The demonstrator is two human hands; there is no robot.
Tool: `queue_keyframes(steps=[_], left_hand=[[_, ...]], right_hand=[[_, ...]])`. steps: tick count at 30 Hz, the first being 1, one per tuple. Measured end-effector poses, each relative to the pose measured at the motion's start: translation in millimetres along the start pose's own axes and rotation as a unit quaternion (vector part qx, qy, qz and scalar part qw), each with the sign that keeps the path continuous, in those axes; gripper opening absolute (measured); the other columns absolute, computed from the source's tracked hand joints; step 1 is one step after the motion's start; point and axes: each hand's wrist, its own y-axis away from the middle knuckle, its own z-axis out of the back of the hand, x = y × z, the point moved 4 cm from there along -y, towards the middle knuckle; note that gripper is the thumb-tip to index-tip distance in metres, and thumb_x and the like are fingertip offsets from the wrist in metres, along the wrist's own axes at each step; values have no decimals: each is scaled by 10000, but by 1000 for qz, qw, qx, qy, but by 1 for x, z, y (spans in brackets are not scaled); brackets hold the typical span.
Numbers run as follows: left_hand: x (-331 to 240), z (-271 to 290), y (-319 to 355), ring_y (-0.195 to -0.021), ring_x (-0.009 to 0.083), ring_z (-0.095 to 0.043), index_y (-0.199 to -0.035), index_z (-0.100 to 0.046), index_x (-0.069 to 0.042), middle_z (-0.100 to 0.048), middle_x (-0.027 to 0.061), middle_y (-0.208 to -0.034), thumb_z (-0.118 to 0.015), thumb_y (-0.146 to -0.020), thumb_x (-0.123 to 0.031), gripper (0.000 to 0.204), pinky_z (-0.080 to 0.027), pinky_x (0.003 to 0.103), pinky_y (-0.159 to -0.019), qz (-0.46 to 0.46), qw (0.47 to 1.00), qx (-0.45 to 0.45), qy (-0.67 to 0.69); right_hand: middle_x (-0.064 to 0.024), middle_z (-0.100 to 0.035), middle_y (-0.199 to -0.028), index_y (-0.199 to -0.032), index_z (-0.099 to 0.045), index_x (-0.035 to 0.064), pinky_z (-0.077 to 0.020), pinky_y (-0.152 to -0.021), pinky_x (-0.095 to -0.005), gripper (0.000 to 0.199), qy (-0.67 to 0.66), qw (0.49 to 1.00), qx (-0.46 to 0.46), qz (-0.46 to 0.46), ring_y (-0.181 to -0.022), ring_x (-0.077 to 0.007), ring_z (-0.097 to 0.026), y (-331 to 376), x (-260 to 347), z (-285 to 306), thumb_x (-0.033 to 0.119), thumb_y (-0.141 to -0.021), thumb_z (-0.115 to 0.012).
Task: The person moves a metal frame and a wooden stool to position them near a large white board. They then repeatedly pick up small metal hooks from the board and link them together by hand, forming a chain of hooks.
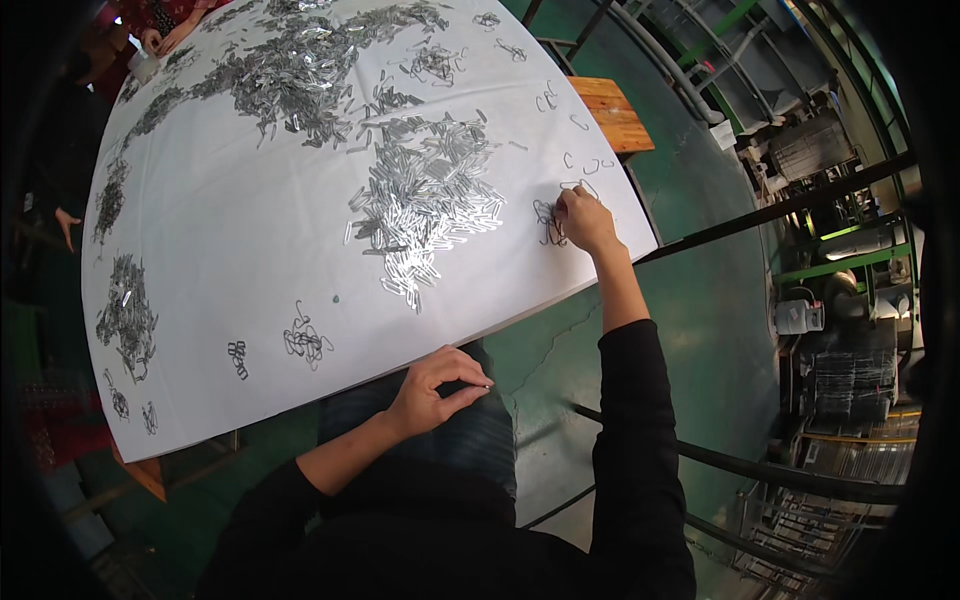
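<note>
My right hand point(588, 220) is closed, fingertips down on the white-covered table point(290, 240) at its right edge. It touches a small heap of bent dark wire hooks point(549, 226); what its fingers grip is hidden. Curved wire pieces point(592, 165) lie scattered just beyond it. In front of the table's near edge, above my lap, my left hand point(430, 390) pinches thumb and forefinger together. A tiny shiny tip shows between them, too small to name. Left of my right hand spreads a pile of shiny oblong metal pieces point(425, 190).
A bigger metal heap point(295, 80) lies farther back, with another pile point(128, 315) at the left edge. Small wire clusters point(305, 342) sit near the front. Another person's hands point(168, 38) work at the far left. A wooden stool point(612, 113) and a dark rail point(780, 205) stand at right.
</note>
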Motion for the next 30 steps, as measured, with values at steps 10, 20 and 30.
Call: queue_keyframes(steps=[10, 20, 30], left_hand=[[-2, 4, 2, -766, 192, -599, -823, -661, -48, -657, 44, -822, -710, -717, 3, 127, -475, 290, -704, -13, 997, -58, -48], [-12, 1, 8, -748, 153, -564, -897, -663, -67, -654, 36, -845, -683, -753, -2, 159, -460, 260, -653, 14, 992, -111, -57], [-22, -11, 10, -811, 160, -613, -979, -631, -61, -635, 56, -900, -661, -759, 35, 242, -486, 273, -717, 7, 993, -112, -44]], right_hand=[[2, -576, -751, -872, -600, 32, -360, -552, -178, 81, -605, 785, 27, -128, -617, -47, -467, 89, 66, -3, 110, -853, -607], [-62, -607, -877, -816, -630, 8, -381, -652, -205, 56, -692, 709, -58, -122, -710, -79, -512, 213, 141, 39, 61, -820, -646], [-72, -499, -1075, -833, -636, -4, -442, -777, -263, 40, -637, 745, -165, -110, -937, -125, -508, 244, 153, 38, 22, -814, -660]])
